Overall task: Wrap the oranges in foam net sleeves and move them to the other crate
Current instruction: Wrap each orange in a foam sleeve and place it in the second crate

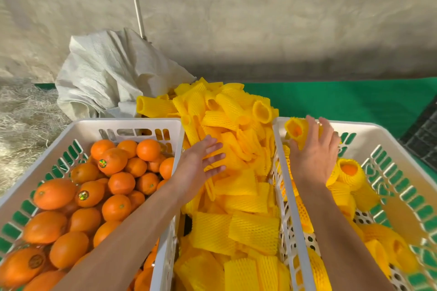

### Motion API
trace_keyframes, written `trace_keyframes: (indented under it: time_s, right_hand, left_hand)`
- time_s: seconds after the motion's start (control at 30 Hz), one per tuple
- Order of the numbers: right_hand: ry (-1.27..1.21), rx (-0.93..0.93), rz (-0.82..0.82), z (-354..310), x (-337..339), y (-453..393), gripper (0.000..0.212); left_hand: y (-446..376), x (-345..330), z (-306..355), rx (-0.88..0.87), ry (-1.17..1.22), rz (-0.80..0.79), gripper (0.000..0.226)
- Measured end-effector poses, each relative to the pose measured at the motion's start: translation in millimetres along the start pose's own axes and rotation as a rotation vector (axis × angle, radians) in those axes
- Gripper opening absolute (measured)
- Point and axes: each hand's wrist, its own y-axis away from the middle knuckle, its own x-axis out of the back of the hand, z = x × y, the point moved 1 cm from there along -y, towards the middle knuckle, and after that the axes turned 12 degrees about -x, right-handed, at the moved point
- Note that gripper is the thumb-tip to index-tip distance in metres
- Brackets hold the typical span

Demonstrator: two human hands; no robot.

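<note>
Between crates, left hand (201, 163) fingers spread on sleeves (238, 156); right hand (314, 149) loosely holds wrapped orange (296, 131).

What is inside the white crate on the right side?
The right crate holds oranges already wrapped in yellow foam sleeves; the right hand holds another wrapped orange over it. The forearm hides part of the floor.

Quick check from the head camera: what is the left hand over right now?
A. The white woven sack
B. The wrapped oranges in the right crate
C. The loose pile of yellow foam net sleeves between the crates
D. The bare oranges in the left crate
C. The left hand is spread open over the pile of foam net sleeves between the two crates, while the right hand holds a sleeved orange above the right crate.
</note>
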Motion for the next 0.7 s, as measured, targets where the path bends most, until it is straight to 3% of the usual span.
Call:
trace_keyframes:
  time_s: [0.07, 0.13, 0.23, 0.33, 0.43, 0.53, 0.6, 0.7]
  right_hand:
    - [0.151, -0.054, -0.257, 12.4, -9.1, 3.7, 0.07]
    - [0.112, -0.117, -0.342, 14.2, -8.2, 1.1, 0.07]
    - [-0.015, -0.09, -0.19, 0.0, 3.3, -5.9, 0.058]
    - [-0.262, 0.08, -0.093, -27.6, 14.1, -2.2, 0.032]
    - [-0.255, 0.303, -0.372, -53.6, 1.3, 23.3, 0.023]
    - [-0.055, 0.368, -0.778, -60.8, -24.7, 53.9, 0.046]
    - [0.064, 0.381, -0.985, -57.9, -37.7, 63.4, 0.065]
    - [0.141, 0.395, -1.035, -57.5, -51.3, 68.5, 0.07]
  left_hand:
    - [0.9, -1.4, 0.6, 0.001, -0.007, 0.004, 0.04]
    - [-0.1, -3.1, 0.5, 0.01, -0.025, 0.008, 0.037]
    - [-0.5, -6.2, -1.8, -0.059, -0.172, -0.048, 0.029]
    - [-1.0, -3.2, 3.2, -0.319, -0.446, -0.139, 0.022]
    - [-7.5, 15.3, 23.2, -0.653, -0.834, -0.103, 0.019]
    - [-14.4, 49.4, 38.6, -0.827, -1.129, 0.055, 0.015]
    - [-20.5, 76.5, 40.7, -0.765, -1.328, 0.169, 0.013]
    - [-29.1, 113.0, 34.7, -0.364, -1.619, 0.164, 0.028]
